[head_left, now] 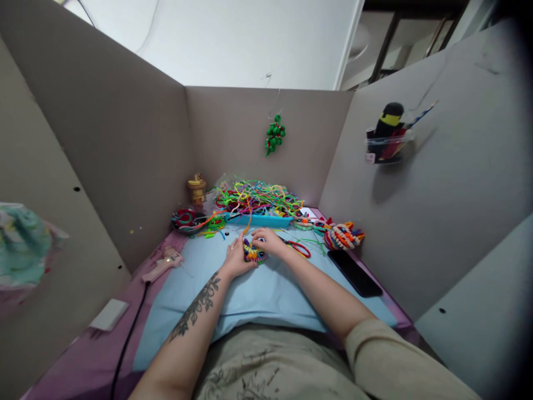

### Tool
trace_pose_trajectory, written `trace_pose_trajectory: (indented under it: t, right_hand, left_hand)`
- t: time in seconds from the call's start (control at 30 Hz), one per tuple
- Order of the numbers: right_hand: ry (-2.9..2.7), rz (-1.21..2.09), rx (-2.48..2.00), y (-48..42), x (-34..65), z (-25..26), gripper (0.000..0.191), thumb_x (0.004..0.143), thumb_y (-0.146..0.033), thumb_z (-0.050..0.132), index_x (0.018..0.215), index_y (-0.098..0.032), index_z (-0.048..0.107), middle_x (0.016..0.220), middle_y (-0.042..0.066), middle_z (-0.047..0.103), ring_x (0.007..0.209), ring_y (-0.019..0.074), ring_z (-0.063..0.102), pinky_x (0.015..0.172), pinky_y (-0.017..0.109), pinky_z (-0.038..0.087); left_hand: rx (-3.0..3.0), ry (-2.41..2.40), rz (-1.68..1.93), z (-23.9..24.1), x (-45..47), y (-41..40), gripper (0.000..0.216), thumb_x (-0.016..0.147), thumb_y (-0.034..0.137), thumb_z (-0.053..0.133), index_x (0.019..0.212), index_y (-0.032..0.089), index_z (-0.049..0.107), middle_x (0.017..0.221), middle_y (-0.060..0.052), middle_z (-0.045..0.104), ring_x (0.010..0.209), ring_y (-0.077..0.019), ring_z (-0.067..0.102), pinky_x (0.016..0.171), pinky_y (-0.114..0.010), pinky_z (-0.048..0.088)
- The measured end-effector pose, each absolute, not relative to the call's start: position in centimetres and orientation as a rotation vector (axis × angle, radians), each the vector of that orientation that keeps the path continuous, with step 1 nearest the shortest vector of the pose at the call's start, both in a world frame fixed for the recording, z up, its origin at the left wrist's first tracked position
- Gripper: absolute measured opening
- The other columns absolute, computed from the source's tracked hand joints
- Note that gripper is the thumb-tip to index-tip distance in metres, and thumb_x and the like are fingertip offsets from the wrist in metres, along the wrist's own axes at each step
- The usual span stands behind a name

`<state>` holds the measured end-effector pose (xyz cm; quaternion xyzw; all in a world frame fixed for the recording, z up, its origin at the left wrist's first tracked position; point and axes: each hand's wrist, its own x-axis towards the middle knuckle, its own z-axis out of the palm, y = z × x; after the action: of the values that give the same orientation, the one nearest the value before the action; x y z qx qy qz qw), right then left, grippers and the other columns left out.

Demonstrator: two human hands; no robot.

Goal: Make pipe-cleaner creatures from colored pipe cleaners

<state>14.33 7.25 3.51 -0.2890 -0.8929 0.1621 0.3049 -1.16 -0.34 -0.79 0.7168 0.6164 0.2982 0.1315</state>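
A small multicoloured piece of knotted cord [253, 253], with rounded, bead-like bumps in yellow, orange and purple, lies on the light blue cloth. My left hand [238, 258] is closed around its left and near side. Over its upper right edge, the fingers of my right hand [266, 241] are bent in a pinch; what they pinch is too small to make out. An orange cord [249, 219] runs up from beside my left fingertips toward the heap of cords. Just right of my right hand lie red-handled scissors [300, 248].
A blue tray [258, 221] heaped with colourful cords [258, 197] stands at the back. A black phone [353, 273] and a knotted cord bundle [343, 236] lie right. At left are a glue gun [163, 268], its black cable and a white box [109, 315]. Grey panels enclose the table.
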Motion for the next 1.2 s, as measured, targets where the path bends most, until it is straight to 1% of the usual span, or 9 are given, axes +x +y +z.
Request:
trace_pose_trajectory:
  t: [0.2, 0.27, 0.33, 0.4, 0.47, 0.57, 0.7, 1.0, 1.2]
  right_hand:
    - [-2.334, 0.52, -0.755, 7.4, 14.5, 3.3, 0.009, 0.072, -0.018, 0.059, 0.07, -0.018, 0.068, 0.091, 0.005, 0.067, 0.093, 0.0199, 0.058, 0.088, 0.034, 0.039]
    - [-2.242, 0.634, -0.754, 7.4, 14.8, 3.1, 0.012, 0.072, -0.02, 0.059, 0.079, -0.02, 0.068, 0.097, 0.005, 0.065, 0.094, 0.0198, 0.057, 0.088, 0.034, 0.04]
    - [-2.05, 0.762, -0.769, 7.4, 15.3, 2.8, 0.024, 0.074, -0.023, 0.056, 0.097, -0.022, 0.064, 0.108, 0.005, 0.062, 0.096, 0.0187, 0.056, 0.086, 0.033, 0.043]
    - [-1.829, 0.817, -0.807, 7.2, 16.0, 2.3, 0.035, 0.077, -0.026, 0.052, 0.112, -0.022, 0.056, 0.113, 0.006, 0.058, 0.096, 0.0177, 0.056, 0.083, 0.033, 0.045]
    - [-1.694, 0.775, -0.854, 6.8, 16.7, 1.7, 0.038, 0.079, -0.025, 0.049, 0.116, -0.02, 0.053, 0.11, 0.007, 0.058, 0.093, 0.0178, 0.056, 0.082, 0.033, 0.045]
    - [-1.734, 0.598, -0.859, 5.9, 17.2, 1.2, 0.03, 0.078, -0.021, 0.048, 0.106, -0.019, 0.059, 0.103, 0.008, 0.06, 0.094, 0.0191, 0.054, 0.086, 0.036, 0.043]
    - [-1.895, 0.404, -0.799, 4.8, 16.3, 1.1, 0.021, 0.078, -0.021, 0.051, 0.094, -0.021, 0.066, 0.099, 0.006, 0.06, 0.101, 0.0201, 0.051, 0.093, 0.036, 0.037]
    - [-2.005, 0.268, -0.983, 5.4, 13.7, 0.9, 0.013, 0.072, -0.032, 0.063, 0.075, -0.021, 0.07, 0.121, 0.008, 0.049, 0.119, 0.0249, 0.034, 0.1, 0.04, 0.026]
    - [-2.054, 0.254, -0.995, 5.4, 13.7, 0.9, 0.011, 0.072, -0.03, 0.063, 0.07, -0.021, 0.069, 0.121, 0.007, 0.051, 0.117, 0.0246, 0.035, 0.099, 0.041, 0.026]
  left_hand:
    - [2.075, 1.758, 0.922, -1.2, -1.3, -0.1, 0.117, 0.053, 0.044, 0.073, 0.141, 0.016, 0.003, 0.143, -0.018, 0.024, 0.132, -0.0352, 0.018, 0.105, -0.051, 0.013]
    - [2.06, 1.732, 0.95, -1.2, -1.4, -0.1, 0.118, 0.05, 0.043, 0.075, 0.141, 0.016, 0.004, 0.142, -0.018, 0.026, 0.132, -0.0361, 0.019, 0.105, -0.054, 0.012]
    - [2.036, 1.704, 1.022, -1.0, -1.5, -0.1, 0.117, 0.051, 0.042, 0.075, 0.141, 0.017, 0.005, 0.14, -0.017, 0.031, 0.131, -0.0358, 0.021, 0.104, -0.055, 0.011]
    - [2.006, 1.672, 1.168, -0.8, -1.8, 0.0, 0.106, 0.059, 0.04, 0.071, 0.141, 0.019, 0.008, 0.135, -0.015, 0.038, 0.128, -0.032, 0.027, 0.104, -0.053, 0.015]
    - [1.938, 1.663, 1.366, -0.6, -2.2, 0.4, 0.083, 0.072, 0.035, 0.059, 0.14, 0.019, 0.014, 0.13, -0.013, 0.045, 0.124, -0.0259, 0.036, 0.103, -0.047, 0.023]
    - [1.774, 1.756, 1.533, -0.7, -3.0, 1.1, 0.054, 0.08, 0.025, 0.044, 0.133, 0.018, 0.034, 0.12, -0.011, 0.054, 0.114, -0.0215, 0.047, 0.098, -0.04, 0.034]
    - [1.848, 1.815, 1.452, -1.2, -3.4, 1.7, 0.033, 0.078, 0.023, 0.047, 0.108, 0.016, 0.059, 0.11, -0.01, 0.06, 0.106, -0.0225, 0.052, 0.095, -0.039, 0.038]
    - [1.966, 1.681, 1.325, -1.6, -2.6, 1.2, 0.043, 0.079, 0.02, 0.046, 0.122, 0.017, 0.049, 0.104, -0.008, 0.064, 0.099, -0.0192, 0.057, 0.09, -0.036, 0.042]
    - [1.992, 1.661, 1.316, -1.9, -2.7, 1.3, 0.043, 0.08, 0.022, 0.047, 0.122, 0.016, 0.046, 0.105, -0.008, 0.063, 0.101, -0.0196, 0.055, 0.091, -0.036, 0.041]
